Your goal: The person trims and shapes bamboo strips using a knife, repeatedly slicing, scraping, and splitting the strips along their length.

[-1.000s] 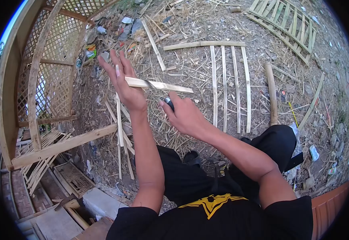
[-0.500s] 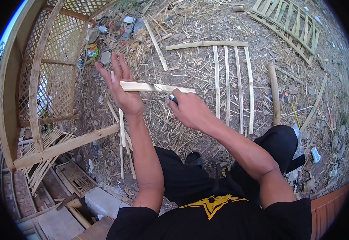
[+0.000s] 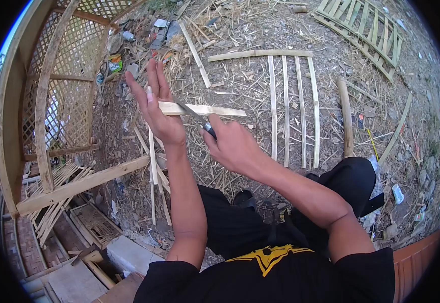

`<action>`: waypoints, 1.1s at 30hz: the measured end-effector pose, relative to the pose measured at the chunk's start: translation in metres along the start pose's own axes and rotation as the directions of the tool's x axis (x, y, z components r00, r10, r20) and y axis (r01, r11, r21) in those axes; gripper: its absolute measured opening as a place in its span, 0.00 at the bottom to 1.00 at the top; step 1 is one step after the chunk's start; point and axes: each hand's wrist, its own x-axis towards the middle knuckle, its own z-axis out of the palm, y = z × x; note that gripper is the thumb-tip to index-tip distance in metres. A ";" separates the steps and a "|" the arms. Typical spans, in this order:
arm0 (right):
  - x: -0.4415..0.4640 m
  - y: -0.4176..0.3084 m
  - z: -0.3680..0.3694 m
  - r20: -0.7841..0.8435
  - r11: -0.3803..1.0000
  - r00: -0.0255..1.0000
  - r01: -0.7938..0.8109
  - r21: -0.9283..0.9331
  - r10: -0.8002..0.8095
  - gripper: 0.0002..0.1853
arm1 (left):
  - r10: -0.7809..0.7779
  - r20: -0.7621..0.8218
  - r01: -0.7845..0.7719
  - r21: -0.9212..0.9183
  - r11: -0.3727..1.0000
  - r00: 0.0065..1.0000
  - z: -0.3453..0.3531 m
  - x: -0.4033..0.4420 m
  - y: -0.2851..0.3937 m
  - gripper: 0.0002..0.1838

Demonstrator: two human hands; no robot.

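A pale bamboo strip (image 3: 215,109) lies across in front of me, its left end against the palm of my left hand (image 3: 164,121). That hand's fingers point upward, stretched out, and the thumb side steadies the strip. My right hand (image 3: 235,146) is wrapped around the dark handle of a knife (image 3: 195,114). The blade slants up and to the left, crossing the strip near my left palm. Most of the handle is hidden in my fist.
A bamboo frame with several slats (image 3: 260,54) lies on the straw-littered ground. A finished-looking slatted panel (image 3: 364,30) is at upper right, near a round bamboo pole (image 3: 347,118). At left stand a wooden lattice structure (image 3: 71,76) and a wooden beam (image 3: 83,186); concrete blocks (image 3: 131,255) lie below.
The knife has slid left along the strip toward my left palm, and more of its blade shows. My right hand has shifted slightly left and down; my left hand moved a little right.
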 end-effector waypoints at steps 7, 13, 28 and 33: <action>0.004 0.036 0.015 -0.062 0.992 0.998 -0.038 -0.124 0.031 0.13 | -0.010 0.001 0.010 -0.001 1.000 1.000 -0.003 -0.001 -0.001 0.35; 0.001 0.023 0.010 -0.057 0.999 0.998 -0.034 -0.022 0.033 0.13 | -0.002 0.071 0.001 0.022 1.000 0.997 0.007 -0.004 0.003 0.34; 0.003 0.032 0.012 -0.052 0.999 0.998 0.022 0.028 -0.021 0.16 | 0.083 0.145 -0.152 0.576 0.803 0.986 0.005 0.000 0.018 0.34; 0.014 0.042 0.014 0.057 0.970 0.970 -0.238 0.058 0.235 0.17 | 0.026 0.133 -0.095 0.539 0.837 0.991 -0.004 -0.003 0.021 0.33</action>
